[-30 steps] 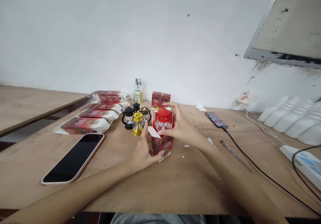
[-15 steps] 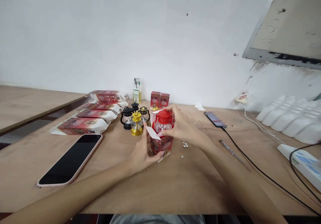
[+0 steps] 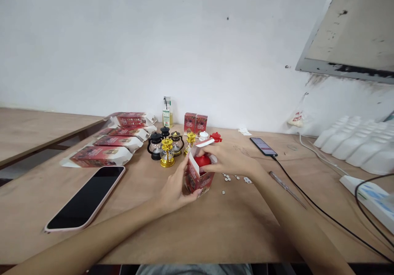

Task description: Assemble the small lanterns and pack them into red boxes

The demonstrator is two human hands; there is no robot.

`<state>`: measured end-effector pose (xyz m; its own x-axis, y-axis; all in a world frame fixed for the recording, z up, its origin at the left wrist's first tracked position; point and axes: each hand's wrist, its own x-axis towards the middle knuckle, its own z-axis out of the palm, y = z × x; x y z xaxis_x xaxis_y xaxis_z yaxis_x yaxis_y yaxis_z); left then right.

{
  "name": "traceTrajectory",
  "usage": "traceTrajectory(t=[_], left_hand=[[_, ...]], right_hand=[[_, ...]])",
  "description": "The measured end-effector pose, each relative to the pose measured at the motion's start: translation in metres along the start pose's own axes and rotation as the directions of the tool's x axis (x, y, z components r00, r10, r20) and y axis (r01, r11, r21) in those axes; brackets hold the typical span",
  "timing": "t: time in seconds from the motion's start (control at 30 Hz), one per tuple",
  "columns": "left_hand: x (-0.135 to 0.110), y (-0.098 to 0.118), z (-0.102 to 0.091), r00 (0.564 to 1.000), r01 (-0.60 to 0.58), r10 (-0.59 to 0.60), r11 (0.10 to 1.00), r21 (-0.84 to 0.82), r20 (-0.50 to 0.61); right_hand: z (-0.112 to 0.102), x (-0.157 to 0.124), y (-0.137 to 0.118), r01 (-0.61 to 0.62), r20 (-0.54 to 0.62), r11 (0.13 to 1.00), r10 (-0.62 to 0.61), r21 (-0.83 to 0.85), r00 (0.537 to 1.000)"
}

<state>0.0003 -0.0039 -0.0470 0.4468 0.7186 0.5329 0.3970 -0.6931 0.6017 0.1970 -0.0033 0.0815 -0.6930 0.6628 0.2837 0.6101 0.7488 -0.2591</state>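
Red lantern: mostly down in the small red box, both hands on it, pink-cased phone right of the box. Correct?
No. The head view shows the pink-cased phone left of the box, not right. The red lantern is mostly down in it, left hand and right hand on it.

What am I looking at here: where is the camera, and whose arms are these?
No machine here: both bare arms belong to one person, whose head-worn camera looks forward and down. The left hand steadies a small red box standing open on the wooden table. The right hand holds a red lantern partly inside that box. Behind stand more little lanterns, among them a black lantern and a gold lantern. Left of them lie flattened boxes and a pink-cased phone; to the right, a second phone, a screwdriver and small round discs.
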Motion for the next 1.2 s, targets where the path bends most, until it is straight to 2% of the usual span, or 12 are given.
traceTrajectory(t=[0.1,0.2,0.3,0.47,0.6,0.7,0.83,0.93,1.0,1.1,1.13,1.2], left_hand=[[-0.002,-0.003,0.002,0.997,-0.071,0.071,0.997,0.034,-0.002],[-0.003,-0.003,0.001,0.984,-0.178,0.179,0.982,0.061,-0.008],[-0.001,-0.001,-0.003,0.973,-0.229,0.229,0.972,0.053,0.013],[0.004,0.003,-0.008,0.968,-0.249,0.25,0.968,-0.04,0.014],[0.007,0.005,-0.009,0.961,-0.272,0.275,0.952,-0.143,0.003],[0.009,0.007,-0.011,0.96,-0.276,0.28,0.95,-0.146,0.009],[0.01,0.007,-0.014,0.963,-0.254,0.265,0.954,-0.159,0.05],[0.01,0.006,-0.014,0.961,-0.263,0.274,0.952,-0.154,0.049],[0.009,0.003,-0.013,0.96,-0.264,0.274,0.953,-0.152,0.053],[0.006,-0.005,-0.007,0.97,-0.235,0.24,0.96,-0.151,0.022],[0.005,-0.008,-0.004,0.972,-0.232,0.234,0.961,-0.153,-0.009],[0.003,-0.012,0.002,0.964,-0.264,0.252,0.948,-0.175,-0.09]], right_hand=[[0.0,-0.001,-0.002,0.046,0.064,0.999,-0.046,0.005,0.997],[-0.004,-0.003,-0.003,0.097,0.071,0.993,-0.102,0.063,0.992],[-0.014,-0.006,0.001,0.093,0.006,0.991,-0.094,0.098,0.996],[-0.026,-0.011,0.02,0.097,-0.154,0.976,-0.067,0.196,0.986],[-0.018,-0.007,0.028,-0.035,-0.185,0.966,0.084,0.258,0.979],[-0.003,-0.001,0.025,-0.114,-0.153,0.941,0.17,0.319,0.973],[0.01,0.005,0.018,-0.034,-0.22,0.939,0.115,0.342,0.969],[0.009,0.004,0.014,0.031,-0.265,0.957,0.049,0.29,0.963],[0.004,0.002,0.01,0.044,-0.177,0.963,0.003,0.265,0.984],[-0.005,-0.001,0.003,0.09,0.052,0.958,-0.108,0.272,0.993],[-0.006,-0.002,0.001,0.108,0.099,0.955,-0.14,0.276,0.985],[-0.007,-0.003,-0.002,0.123,0.118,0.96,-0.156,0.251,0.981]])
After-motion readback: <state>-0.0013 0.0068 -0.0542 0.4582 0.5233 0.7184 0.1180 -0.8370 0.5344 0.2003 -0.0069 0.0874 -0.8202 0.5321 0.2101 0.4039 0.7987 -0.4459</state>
